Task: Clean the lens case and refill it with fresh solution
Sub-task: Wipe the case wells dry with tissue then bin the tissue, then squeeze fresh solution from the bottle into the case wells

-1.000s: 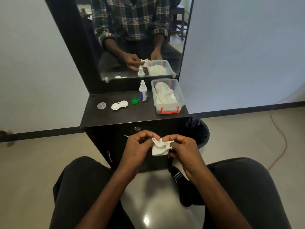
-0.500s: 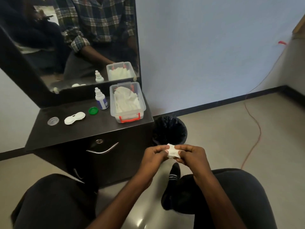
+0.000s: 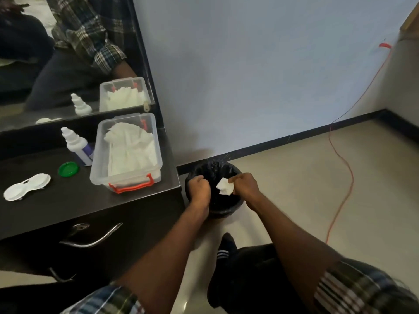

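Observation:
Both hands are over the black bin (image 3: 235, 206) on the floor beside the cabinet. My right hand (image 3: 243, 185) pinches a crumpled white tissue (image 3: 224, 186) above the bin's opening. My left hand (image 3: 199, 189) is curled into a fist with nothing in it. On the dark cabinet top (image 3: 68, 205) lies the white lens case (image 3: 27, 186), open, with a green cap (image 3: 68, 169) beside it. The white solution bottle (image 3: 77, 146) stands upright behind the cap.
A clear tub with red clips (image 3: 127, 152) holds white tissues at the cabinet's right end. A mirror (image 3: 68, 53) rises behind. An orange cable (image 3: 340, 168) trails across the floor at right. My socked foot (image 3: 225, 248) rests below the bin.
My view swung right and down. Both hands moved from my lap out over the bin; the left hand let go of the tissue, which the right hand alone now pinches.

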